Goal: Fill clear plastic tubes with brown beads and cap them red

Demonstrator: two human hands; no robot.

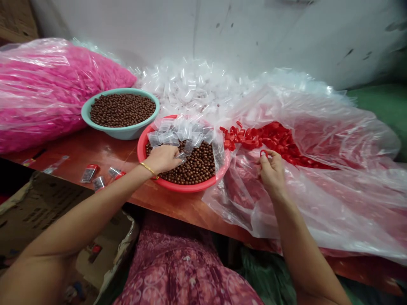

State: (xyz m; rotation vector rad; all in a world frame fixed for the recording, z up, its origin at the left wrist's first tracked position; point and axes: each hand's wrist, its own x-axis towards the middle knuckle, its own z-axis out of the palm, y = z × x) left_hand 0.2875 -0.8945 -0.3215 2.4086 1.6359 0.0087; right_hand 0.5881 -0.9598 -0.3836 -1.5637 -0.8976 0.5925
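My left hand (pixel 164 159), a bangle at its wrist, reaches into a red bowl (pixel 148 137). Its fingers are closed on a small clear plastic container (pixel 182 157), partly hidden by the hand, just over the brown beads (pixel 193 169). More clear containers (pixel 182 130) lie on the beads toward the bowl's far side. To the right, my right hand (pixel 272 173) pinches a small red cap (pixel 263 153) between thumb and fingers. Close behind it, a heap of similar red caps (pixel 273 134) spills from the mouth of a large clear plastic bag (pixel 305 199).
A pale green bowl (pixel 87 113) of brown beads stands at the left, beside a big bag of pink pieces (pixel 57 84). Clear containers (pixel 197 87) are piled along the wall. Several filled, red-capped containers (pixel 89 173) lie on the table's (pixel 190 209) left side, above a cardboard box (pixel 47 203).
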